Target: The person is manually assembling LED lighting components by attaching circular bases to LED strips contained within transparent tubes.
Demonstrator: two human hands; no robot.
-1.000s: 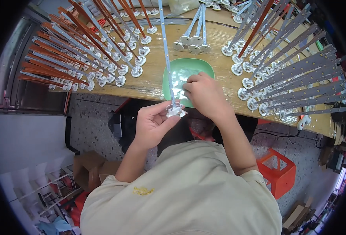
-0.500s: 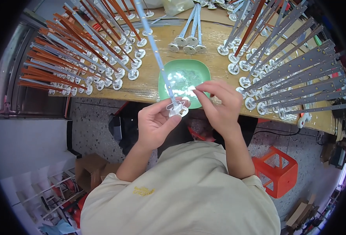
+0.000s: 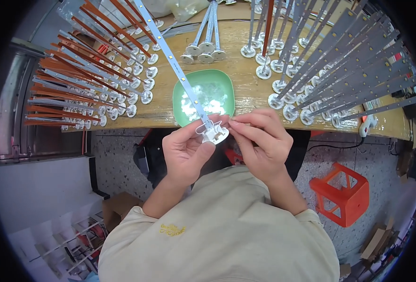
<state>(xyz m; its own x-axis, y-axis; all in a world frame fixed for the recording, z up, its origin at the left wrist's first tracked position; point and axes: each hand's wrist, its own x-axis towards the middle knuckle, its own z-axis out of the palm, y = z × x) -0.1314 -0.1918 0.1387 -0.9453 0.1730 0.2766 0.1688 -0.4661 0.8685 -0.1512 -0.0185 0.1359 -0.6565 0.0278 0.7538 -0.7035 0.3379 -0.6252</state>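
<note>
My left hand (image 3: 185, 149) grips the round white base (image 3: 219, 136) of an LED strip (image 3: 172, 61), whose long pale bar leans up and away to the left. Thin white wire loops at the joint of bar and base. Close beside the base's right edge is my right hand (image 3: 264, 141), thumb and forefinger pinched together; whatever lies between the fingertips is too small to make out. Just beyond both hands stands a green plastic bowl (image 3: 178, 94) with small shiny clear pieces (image 3: 208, 96) in it.
Many LED strips on round bases stand at the table's left (image 3: 90, 75) and right (image 3: 330, 70). Several more (image 3: 207, 46) stand bunched behind the bowl. A white power strip (image 3: 367, 126) hangs at the right table edge (image 3: 398, 134). On the floor at right lies a red stool (image 3: 344, 197).
My right hand has moved from over the bowl's right edge down and left to the white base. My view has shifted slightly right, and the left hand still holds the strip.
</note>
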